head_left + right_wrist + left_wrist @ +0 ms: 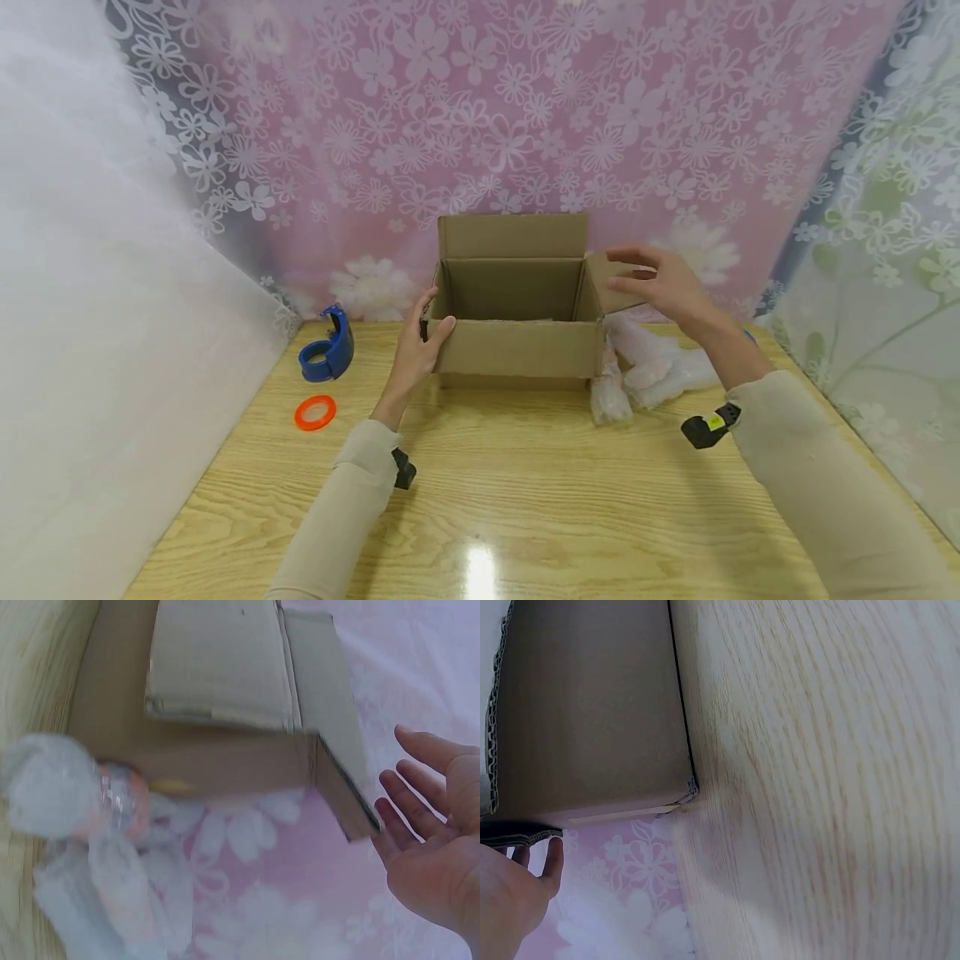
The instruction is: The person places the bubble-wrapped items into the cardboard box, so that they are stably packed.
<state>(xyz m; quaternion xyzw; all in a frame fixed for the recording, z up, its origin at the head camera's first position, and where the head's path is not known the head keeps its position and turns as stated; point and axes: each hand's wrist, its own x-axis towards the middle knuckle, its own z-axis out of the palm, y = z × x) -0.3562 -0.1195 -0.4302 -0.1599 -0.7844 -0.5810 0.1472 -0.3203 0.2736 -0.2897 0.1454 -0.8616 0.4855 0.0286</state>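
An open cardboard box point(517, 348) stands at the back middle of the wooden table point(525, 492). My left hand point(429, 323) grips its front left corner, thumb hooked over the front wall and fingers round the left side. In the left wrist view the left hand point(517, 892) sits under the box's point(585, 712) edge. My right hand point(628, 271) is open with straight fingers at the right side flap point(603, 279). The right wrist view shows the right hand point(420, 825) flat beside that flap point(337, 772), touching it or just short of it.
Crumpled clear plastic wrapping point(645, 371) lies against the box's right side, also in the right wrist view as plastic wrapping point(90, 825). A blue tape dispenser point(327, 346) and an orange ring point(315, 412) lie at the left. Curtained walls close in on three sides.
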